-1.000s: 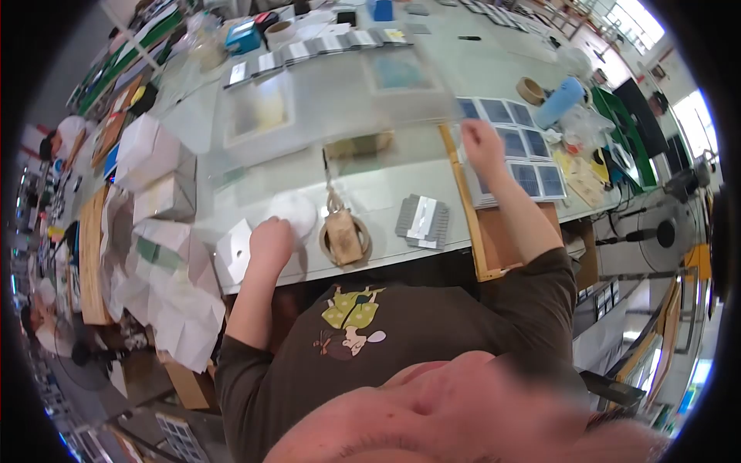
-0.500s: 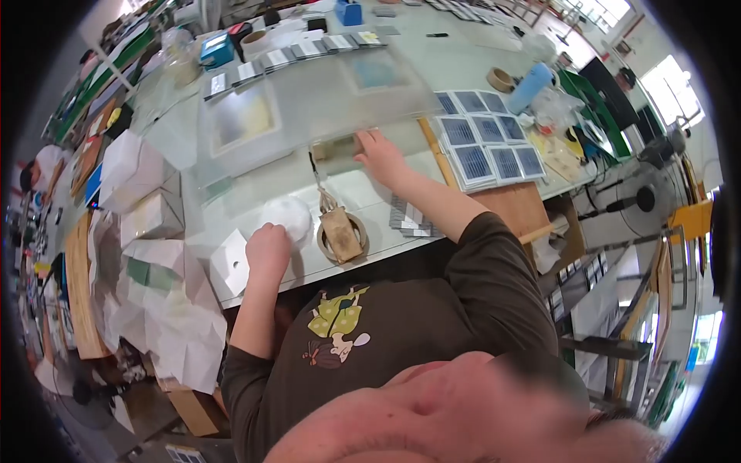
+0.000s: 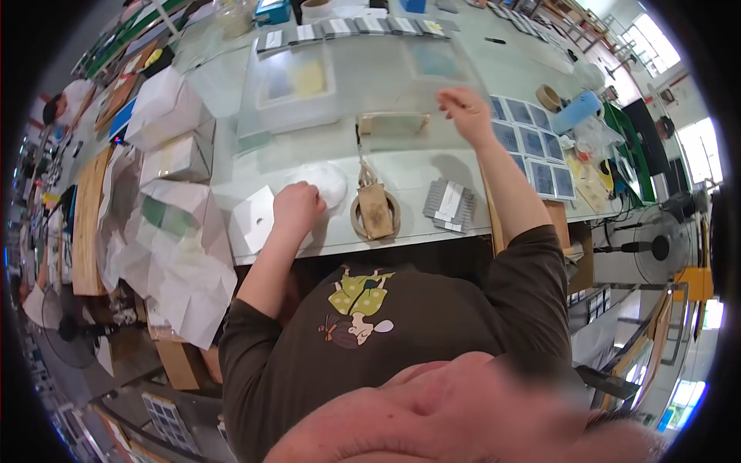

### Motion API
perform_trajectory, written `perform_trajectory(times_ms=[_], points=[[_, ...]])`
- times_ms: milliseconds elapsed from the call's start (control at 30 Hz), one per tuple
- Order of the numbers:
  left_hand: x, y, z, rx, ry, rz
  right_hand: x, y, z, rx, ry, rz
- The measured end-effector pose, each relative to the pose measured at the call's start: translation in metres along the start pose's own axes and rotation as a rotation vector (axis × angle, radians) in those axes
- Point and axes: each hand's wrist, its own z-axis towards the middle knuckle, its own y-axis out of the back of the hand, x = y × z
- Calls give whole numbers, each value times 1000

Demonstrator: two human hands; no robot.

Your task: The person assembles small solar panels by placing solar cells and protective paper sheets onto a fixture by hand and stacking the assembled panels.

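Note:
My left hand (image 3: pixel 299 207) rests at the near left edge of a round white pad (image 3: pixel 328 184), its fingers curled together; what they pinch, if anything, is hidden. A white sheet with a small hole (image 3: pixel 255 220) lies left of it. My right hand (image 3: pixel 465 112) is raised at the right end of a frosted translucent panel (image 3: pixel 370 77), fingers bent but apart, nothing visible between them. Between the hands, a wooden block (image 3: pixel 375 212) lies on a tape roll (image 3: pixel 356 219). A stack of thin grey strips (image 3: pixel 448 205) sits near the front edge.
Blue-grey cell panels (image 3: pixel 532 143) lie at the right, beside a blue bottle (image 3: pixel 577 110) and a tape roll (image 3: pixel 548 98). White boxes (image 3: pixel 166 108) and crumpled paper (image 3: pixel 181 255) are at the left. Small grey packs (image 3: pixel 337 28) line the panel's far side. A fan stands right.
My right hand moved from above the cell panels to the frosted panel's near edge, then away to its right end. My left hand stays beside the white pad. The camera view has shifted.

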Motion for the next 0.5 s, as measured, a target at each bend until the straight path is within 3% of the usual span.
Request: perform_trajectory(times_ms=[133,300,367,500], points=[[8,2,4,99,76,-96,30,-6,-22,20,-228,168],[22,-1,-2,90,151,-316,46,-52,-131,169,-1013,644],[26,-6,-7,9,190,-498,48,-70,-163,114,-1059,623],[31,-16,-21,-207,208,-822,53,-87,-190,174,-820,255]])
